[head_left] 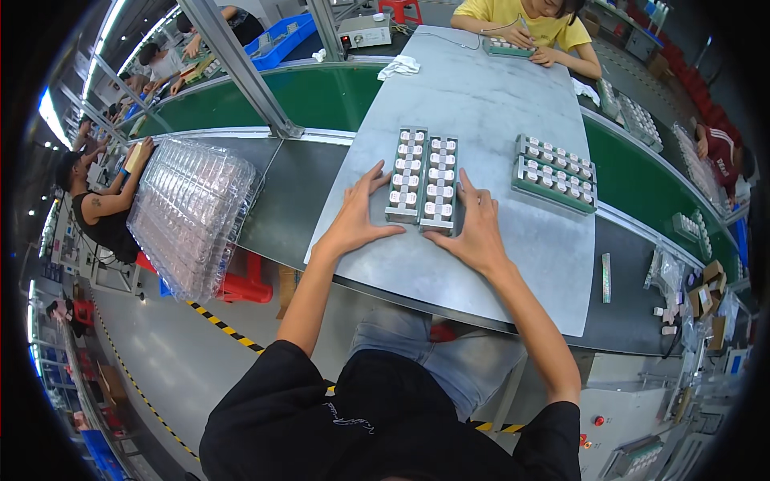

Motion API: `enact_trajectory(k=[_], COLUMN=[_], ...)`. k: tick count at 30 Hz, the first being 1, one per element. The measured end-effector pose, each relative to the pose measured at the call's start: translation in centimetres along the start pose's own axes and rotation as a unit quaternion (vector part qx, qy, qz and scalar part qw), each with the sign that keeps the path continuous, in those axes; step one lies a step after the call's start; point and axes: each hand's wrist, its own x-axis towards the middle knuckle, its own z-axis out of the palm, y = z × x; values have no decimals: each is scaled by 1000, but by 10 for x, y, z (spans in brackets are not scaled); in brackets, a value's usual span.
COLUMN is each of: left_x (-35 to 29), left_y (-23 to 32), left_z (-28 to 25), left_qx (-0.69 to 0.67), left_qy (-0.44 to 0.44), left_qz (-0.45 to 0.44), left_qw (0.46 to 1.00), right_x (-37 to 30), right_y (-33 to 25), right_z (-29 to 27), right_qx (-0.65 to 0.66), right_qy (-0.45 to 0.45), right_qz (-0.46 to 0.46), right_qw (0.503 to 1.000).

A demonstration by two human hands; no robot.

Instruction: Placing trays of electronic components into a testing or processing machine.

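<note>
Hands bracket paired grey trays [423, 178] to keep them aligned: left hand [358, 216] and right hand [477, 227] flat, fingers spread (nothing gripped), on grey table [481, 96].

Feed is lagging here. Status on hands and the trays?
Left hand and right hand flat, open, flanking the paired trays. Trays side by side on grey board. Second tray pair right, apart.
</note>
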Motion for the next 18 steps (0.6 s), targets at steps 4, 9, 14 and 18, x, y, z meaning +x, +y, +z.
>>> enact_trajectory(k=[4, 9, 14, 18], left_x=[2, 10, 9, 9], left_y=[-21, -34, -34, -32], left_z=[-14, -31, -26, -24], left_qx=[-31, -42, -95, -75], left_qy=[0, -5, 41, 49], left_qz=[14, 22, 7, -1], left_qw=[999, 999, 995, 996], right_x=[4, 12, 21, 22], right_y=[-20, -45, -49, -50], right_z=[19, 52, 60, 54], right_qx=[6, 12, 47, 81], right_qy=[42, 93, 101, 110], right_qz=[0, 21, 23, 30], right_qw=[999, 995, 993, 990])
